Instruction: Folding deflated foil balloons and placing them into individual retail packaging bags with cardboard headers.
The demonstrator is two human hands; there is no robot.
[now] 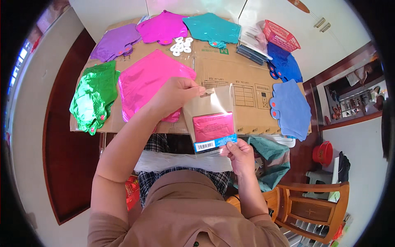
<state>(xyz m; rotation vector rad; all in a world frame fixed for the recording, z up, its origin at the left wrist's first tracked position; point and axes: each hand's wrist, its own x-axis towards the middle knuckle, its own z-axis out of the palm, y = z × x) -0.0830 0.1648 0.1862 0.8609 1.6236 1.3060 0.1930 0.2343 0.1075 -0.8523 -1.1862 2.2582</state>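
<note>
I hold up a clear plastic packet [209, 106] over the front edge of the cardboard. In it lies a folded pink foil piece [214, 124], and a blue and white barcode label [214, 143] runs across its lower end. My left hand [176, 95] is closed on the packet's top edge, beside the hanging hole. My right hand [241, 155] pinches the lower right corner at the label. Behind my left forearm, a flat pink foil sheet [144, 84], like an uninflated balloon, lies on the cardboard, partly covered by that arm.
Around the cardboard-covered table [214, 64] lie foil pieces: green [94, 92], purple [117, 41], magenta [162, 28], teal [212, 28], dark blue [286, 61] and light blue [291, 109]. White rings [181, 46] form a small pile. A red basket [282, 36] stands by flat packets [252, 53]. A wooden chair [314, 210] is at right.
</note>
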